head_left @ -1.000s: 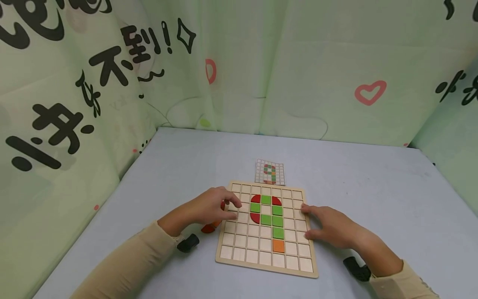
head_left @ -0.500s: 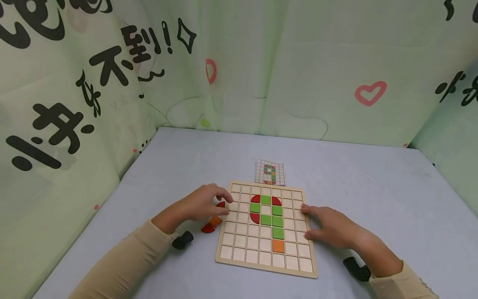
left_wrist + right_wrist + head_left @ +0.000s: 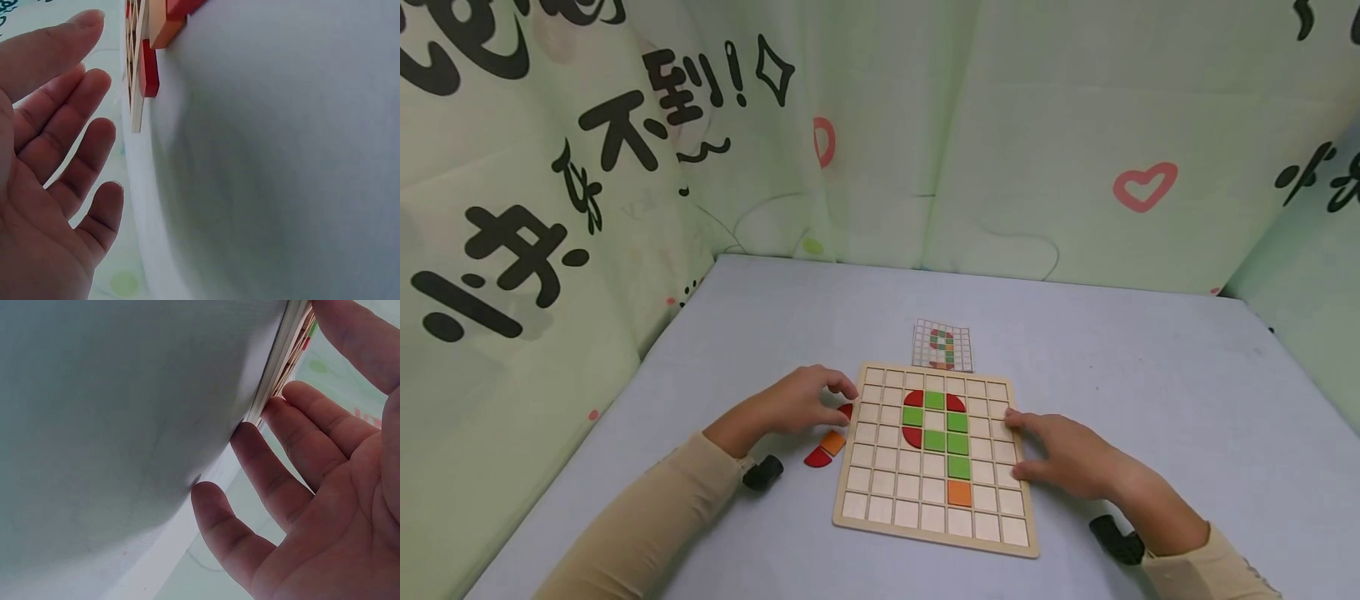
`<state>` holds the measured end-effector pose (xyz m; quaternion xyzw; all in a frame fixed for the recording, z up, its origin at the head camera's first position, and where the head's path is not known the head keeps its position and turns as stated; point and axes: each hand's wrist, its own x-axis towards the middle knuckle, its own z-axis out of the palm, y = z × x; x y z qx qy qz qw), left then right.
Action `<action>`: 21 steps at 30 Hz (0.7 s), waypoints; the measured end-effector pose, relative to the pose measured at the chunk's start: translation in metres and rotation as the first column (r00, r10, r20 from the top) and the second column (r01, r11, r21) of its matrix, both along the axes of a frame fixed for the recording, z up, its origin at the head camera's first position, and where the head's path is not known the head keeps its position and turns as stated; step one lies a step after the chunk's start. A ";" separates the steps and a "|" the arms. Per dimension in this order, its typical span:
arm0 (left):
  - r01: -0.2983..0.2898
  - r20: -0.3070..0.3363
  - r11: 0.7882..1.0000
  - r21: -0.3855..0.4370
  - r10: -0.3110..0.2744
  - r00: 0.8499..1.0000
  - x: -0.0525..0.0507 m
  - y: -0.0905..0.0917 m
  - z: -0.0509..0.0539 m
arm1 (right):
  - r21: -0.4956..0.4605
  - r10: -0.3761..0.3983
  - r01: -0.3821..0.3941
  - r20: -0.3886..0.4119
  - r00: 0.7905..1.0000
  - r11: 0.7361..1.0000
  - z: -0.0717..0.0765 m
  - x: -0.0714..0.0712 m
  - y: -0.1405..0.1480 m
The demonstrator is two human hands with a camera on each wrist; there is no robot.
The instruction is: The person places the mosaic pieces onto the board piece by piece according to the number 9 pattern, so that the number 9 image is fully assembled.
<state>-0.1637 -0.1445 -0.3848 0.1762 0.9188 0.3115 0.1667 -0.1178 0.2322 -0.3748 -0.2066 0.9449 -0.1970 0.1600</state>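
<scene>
A square wooden grid board (image 3: 895, 486) lies on the table. Set in its cells are several green squares (image 3: 958, 467), three red quarter-round pieces (image 3: 955, 403) and one orange square (image 3: 959, 493). My left hand (image 3: 797, 402) hovers beside the board's left edge, fingers loosely bent and holding nothing. Partly behind its thumb lies a loose red piece (image 3: 846, 411). Just below that hand are a loose orange block (image 3: 832, 442) and a red quarter-round block (image 3: 817, 457), touching each other. My right hand (image 3: 1067, 454) rests its fingertips and thumb against the board's right edge.
A small printed card (image 3: 942, 346) with a coloured grid pattern lies just beyond the board's far edge. A light green printed curtain (image 3: 1000, 133) hangs along the back and sides of the pale table (image 3: 1112, 358).
My left hand has drawn back leftward from over the board's left columns to beside its edge, uncovering the loose orange and red blocks. My right hand and the board have stayed put.
</scene>
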 end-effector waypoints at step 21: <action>0.011 0.006 0.999 -0.046 -0.011 1.000 -0.009 0.003 -0.007 | -0.005 -0.009 0.009 0.001 1.000 1.000 0.001 0.001 -0.002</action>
